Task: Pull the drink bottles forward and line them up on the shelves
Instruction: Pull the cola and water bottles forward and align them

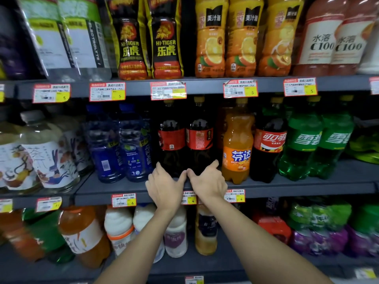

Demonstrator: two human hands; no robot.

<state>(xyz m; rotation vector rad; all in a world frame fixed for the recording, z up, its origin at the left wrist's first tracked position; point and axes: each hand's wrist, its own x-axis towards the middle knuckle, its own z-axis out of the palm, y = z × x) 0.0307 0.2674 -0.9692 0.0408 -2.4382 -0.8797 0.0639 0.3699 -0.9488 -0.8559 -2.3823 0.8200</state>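
Observation:
Two dark cola bottles with red labels stand set back on the middle shelf point(123, 189): the left cola bottle point(171, 138) and the right cola bottle point(200, 136). My left hand point(164, 187) reaches around the base of the left one, fingers spread and wrapping it. My right hand point(209, 181) does the same at the base of the right one. The thumbs nearly touch between the bottles. An orange soda bottle point(238, 144), another cola bottle point(268, 144) and two green soda bottles point(315, 142) stand further forward to the right.
Blue drink bottles point(121, 144) stand left of the colas, tea bottles point(45, 156) further left. The upper shelf holds energy drinks point(147, 44) and orange juice point(242, 42). Milky and orange bottles point(127, 228) fill the lower shelf. Price tags point(168, 90) line the shelf edges.

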